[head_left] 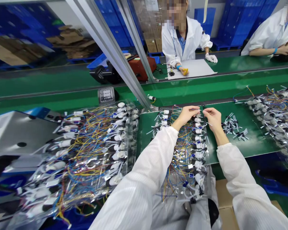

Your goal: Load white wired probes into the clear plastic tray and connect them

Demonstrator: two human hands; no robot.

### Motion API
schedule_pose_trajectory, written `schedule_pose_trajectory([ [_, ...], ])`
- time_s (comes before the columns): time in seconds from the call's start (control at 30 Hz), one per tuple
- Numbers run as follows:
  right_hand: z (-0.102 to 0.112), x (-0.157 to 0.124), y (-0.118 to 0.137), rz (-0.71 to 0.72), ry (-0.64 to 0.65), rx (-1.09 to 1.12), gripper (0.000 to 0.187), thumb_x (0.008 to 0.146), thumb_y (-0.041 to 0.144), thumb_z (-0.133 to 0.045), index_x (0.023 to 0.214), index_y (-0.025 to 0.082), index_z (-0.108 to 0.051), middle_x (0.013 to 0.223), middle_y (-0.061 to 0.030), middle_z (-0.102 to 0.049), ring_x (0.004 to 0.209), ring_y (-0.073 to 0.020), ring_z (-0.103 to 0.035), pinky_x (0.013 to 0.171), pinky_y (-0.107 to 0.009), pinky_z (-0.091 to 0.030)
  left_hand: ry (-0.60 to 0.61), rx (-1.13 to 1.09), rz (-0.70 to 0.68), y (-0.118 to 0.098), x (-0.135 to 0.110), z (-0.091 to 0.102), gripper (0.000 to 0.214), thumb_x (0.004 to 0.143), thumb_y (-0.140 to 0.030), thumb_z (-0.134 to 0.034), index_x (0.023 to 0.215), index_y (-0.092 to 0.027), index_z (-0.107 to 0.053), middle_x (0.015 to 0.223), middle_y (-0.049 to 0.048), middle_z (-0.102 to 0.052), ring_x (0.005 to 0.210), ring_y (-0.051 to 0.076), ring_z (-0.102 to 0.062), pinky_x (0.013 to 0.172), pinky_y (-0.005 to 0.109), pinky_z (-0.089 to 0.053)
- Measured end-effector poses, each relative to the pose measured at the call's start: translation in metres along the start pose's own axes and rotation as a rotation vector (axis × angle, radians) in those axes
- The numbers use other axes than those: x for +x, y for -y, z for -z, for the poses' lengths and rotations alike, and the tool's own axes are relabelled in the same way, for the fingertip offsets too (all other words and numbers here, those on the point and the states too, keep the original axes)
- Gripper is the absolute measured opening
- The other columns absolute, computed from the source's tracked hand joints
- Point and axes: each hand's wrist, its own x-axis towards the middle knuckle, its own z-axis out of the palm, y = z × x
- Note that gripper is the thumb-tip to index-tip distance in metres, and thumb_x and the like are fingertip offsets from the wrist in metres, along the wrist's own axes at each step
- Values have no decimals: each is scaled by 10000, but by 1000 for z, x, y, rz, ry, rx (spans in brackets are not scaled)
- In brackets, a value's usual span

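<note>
L hand [187, 115] and R hand [212, 118] up close, fingers pinched, can't tell if anything's held! Bagged wire harnesses [186, 153] right below at 6 o'clock: light, floppy, snag-prone. Grab by white connectors [198, 137], not wires.

**Blue, green and white, threaded with yellow**

The wire bundles [188, 156] tangle in blue, yellow, orange and red strands under clear plastic, ending in white connectors [198, 137] with small blue labels. The table [249, 143] is glossy green (pale reflections streak it). The person's sleeves [139, 188] are white with faint fine lines. Behind, stacked crates [240, 32] are deep blue, and a red-orange case [140, 65] sits beside a black case [105, 72]. A co-worker's coat [182, 38] is white, with a bright blue wristband [179, 67].
</note>
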Motion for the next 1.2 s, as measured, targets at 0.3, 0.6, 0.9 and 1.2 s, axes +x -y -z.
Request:
schedule_pose_trajectory([
  [0.3,-7,-6,0,11,53,8,250,791,391,-836,976,243,-755,851,-27,-727,727,-176,-650,700,-330,-539,-42,23,-32,8,-2,-3,412,726,-359,-892,1048,-113,-816,786,64,-769,599,101,-571,600,245,-463],
  [0.6,-11,-5,-8,-28,-50,61,291,746,390,-872,849,227,-653,745,14,-660,644,-141,-588,633,-284,-481,-43,70,-34,12,-1,0,437,740,-384,-892,1084,-127,-814,836,70,-782,610,106,-605,621,251,-490],
  [0.9,-10,-4,-14,-54,-71,34,351,716,427,-879,825,233,-608,733,16,-659,621,-145,-576,617,-294,-495,-37,289,-90,4,-7,-2,386,811,-392,-837,1097,-132,-827,951,108,-809,721,159,-673,726,299,-531],
  [1.2,-6,-7,-10,-32,13,18,289,735,385,-852,765,222,-615,775,-14,-709,656,-155,-619,648,-299,-503,-11,395,-114,-3,-13,-2,341,829,-370,-822,1064,-123,-835,978,120,-817,832,202,-714,805,314,-543],
])
